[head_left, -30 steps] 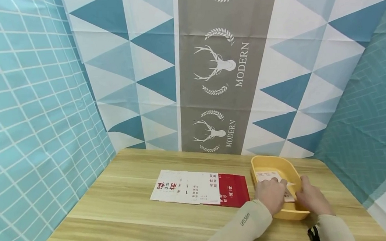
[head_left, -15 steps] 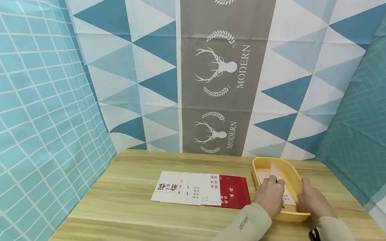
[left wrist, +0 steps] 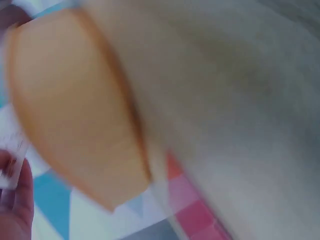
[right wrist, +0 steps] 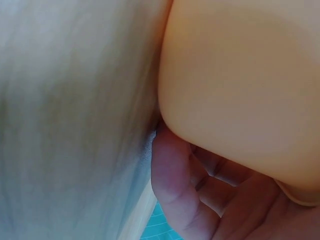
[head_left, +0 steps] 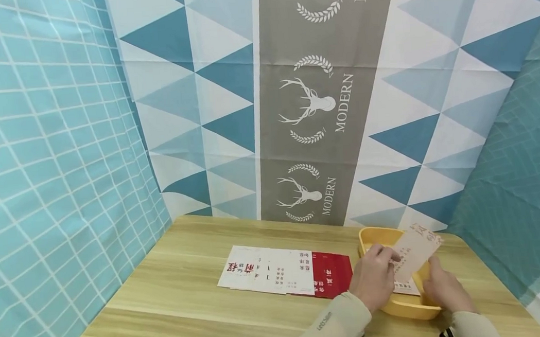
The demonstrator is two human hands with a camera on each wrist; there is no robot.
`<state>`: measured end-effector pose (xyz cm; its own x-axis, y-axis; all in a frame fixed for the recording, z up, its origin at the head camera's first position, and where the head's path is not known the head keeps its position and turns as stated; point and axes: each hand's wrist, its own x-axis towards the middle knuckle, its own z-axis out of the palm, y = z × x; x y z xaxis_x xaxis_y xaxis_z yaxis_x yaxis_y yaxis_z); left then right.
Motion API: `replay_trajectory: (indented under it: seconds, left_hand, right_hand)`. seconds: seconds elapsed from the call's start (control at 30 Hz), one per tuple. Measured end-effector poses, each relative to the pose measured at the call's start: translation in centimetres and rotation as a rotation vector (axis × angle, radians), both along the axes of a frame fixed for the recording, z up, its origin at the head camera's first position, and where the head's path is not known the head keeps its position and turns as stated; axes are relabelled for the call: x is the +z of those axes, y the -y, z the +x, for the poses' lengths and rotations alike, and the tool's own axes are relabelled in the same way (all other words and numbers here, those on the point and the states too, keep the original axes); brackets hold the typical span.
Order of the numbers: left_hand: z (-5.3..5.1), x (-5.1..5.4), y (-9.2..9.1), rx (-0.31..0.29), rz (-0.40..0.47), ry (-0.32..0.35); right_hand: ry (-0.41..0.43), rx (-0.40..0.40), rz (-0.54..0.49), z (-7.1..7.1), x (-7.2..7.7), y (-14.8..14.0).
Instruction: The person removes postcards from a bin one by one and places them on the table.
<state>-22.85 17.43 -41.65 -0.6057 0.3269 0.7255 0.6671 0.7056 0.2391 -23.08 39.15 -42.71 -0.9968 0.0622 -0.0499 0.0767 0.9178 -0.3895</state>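
My left hand point(head_left: 373, 275) pinches a pale pink card point(head_left: 416, 250) printed with red characters, tilted above a yellow plastic bin point(head_left: 413, 312). At the lower left of the left wrist view, fingers point(left wrist: 20, 210) grip that card's edge. Another printed card point(head_left: 407, 286) lies inside the bin, partly hidden. On the bin's right side, my right hand point(head_left: 446, 289) holds the rim, and curled fingers point(right wrist: 172, 165) press against the wall in the right wrist view. Left of the bin lie overlapping white cards point(head_left: 281, 271) with red and black print, overlapping red cards point(head_left: 334, 273).
The wooden table point(head_left: 176, 308) carries everything. Behind it hangs a patterned cloth point(head_left: 307, 99) with deer heads. Blue tiled sheeting point(head_left: 64, 150) stands at the left, and a teal sheet point(head_left: 513, 200) at the right.
The pink card has been lifted out of the bin by my left hand and tilted up over it. My right hand stays at the bin's side. The head view has shifted slightly.
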Motion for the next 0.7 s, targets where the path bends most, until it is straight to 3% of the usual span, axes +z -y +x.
replay_trajectory:
  seconds: [0.17, 0.33, 0.47, 0.57, 0.7]
  left_hand:
    - [0.6, 2.7, 4.0, -0.134, 0.162, 0.271]
    - [0.5, 4.8, 10.4, -0.209, 0.284, 0.532]
    - [-0.4, 5.0, 16.4, -0.215, 0.286, 0.657]
    - [-1.7, 4.8, 20.6, -0.211, 0.253, 0.723]
    - [-3.1, 4.8, 25.5, -0.163, 0.233, 0.792]
  right_hand:
    - [0.002, -0.011, -0.008, 0.2, -0.6, -0.1]
    - [0.030, -0.039, -0.015, 0.1, -0.6, 0.3]
    - [0.023, -0.032, -0.011, 0.0, -0.5, 0.4]
    - [0.021, -0.029, -0.010, -0.1, -0.4, 0.3]
    - [0.037, -0.036, -0.015, 0.0, -0.1, 0.2]
